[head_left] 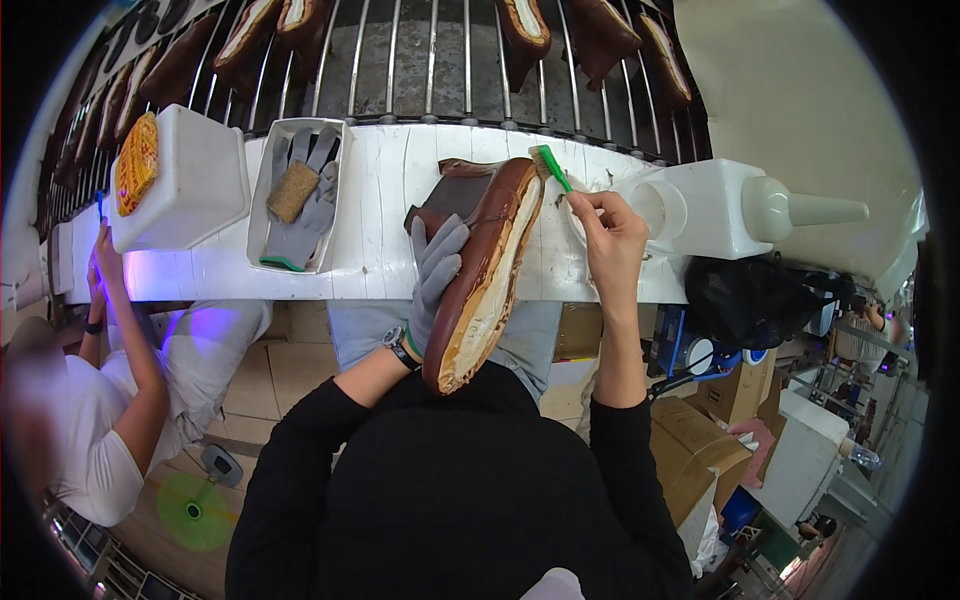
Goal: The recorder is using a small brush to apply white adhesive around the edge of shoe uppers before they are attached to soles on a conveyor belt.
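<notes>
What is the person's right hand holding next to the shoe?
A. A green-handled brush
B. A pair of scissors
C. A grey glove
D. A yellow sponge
A: the right hand grips a small green-handled brush, its bristles at the edge of the brown shoe that the gloved left hand steadies.

We grip the brown shoe [485, 275], sole up, with the gloved left hand [435, 275] over the white table [385, 200]. Our bare right hand [608, 235] holds a green brush [550, 167] at its toe.
</notes>
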`<state>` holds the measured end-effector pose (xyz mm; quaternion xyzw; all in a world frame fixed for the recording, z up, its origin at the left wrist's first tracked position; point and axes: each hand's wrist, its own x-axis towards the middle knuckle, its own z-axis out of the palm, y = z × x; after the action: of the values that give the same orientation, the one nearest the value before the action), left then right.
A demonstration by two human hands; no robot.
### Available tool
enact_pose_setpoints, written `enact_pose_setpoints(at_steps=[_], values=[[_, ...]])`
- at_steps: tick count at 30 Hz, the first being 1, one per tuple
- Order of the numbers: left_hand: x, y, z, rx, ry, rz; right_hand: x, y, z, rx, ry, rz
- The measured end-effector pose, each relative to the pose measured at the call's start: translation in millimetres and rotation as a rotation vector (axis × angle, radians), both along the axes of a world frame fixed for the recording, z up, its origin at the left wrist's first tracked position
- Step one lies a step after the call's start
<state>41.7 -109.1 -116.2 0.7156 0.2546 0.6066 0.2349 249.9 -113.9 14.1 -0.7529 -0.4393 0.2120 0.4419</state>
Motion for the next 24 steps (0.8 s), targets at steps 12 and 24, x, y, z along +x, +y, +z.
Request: enact_pose_setpoints(at_steps=[12, 24], values=[[-19.1, -22.1, -70.2, -0.924, -0.027, -0.387, -35.7, -50.7, 44.8, 0.075, 0.138, 0.425], [-16.0, 16.0, 63.5, -0.082, -0.002, -0.098, -64.0, -53.7, 68.7, 0.224, 0.114, 0.491]])
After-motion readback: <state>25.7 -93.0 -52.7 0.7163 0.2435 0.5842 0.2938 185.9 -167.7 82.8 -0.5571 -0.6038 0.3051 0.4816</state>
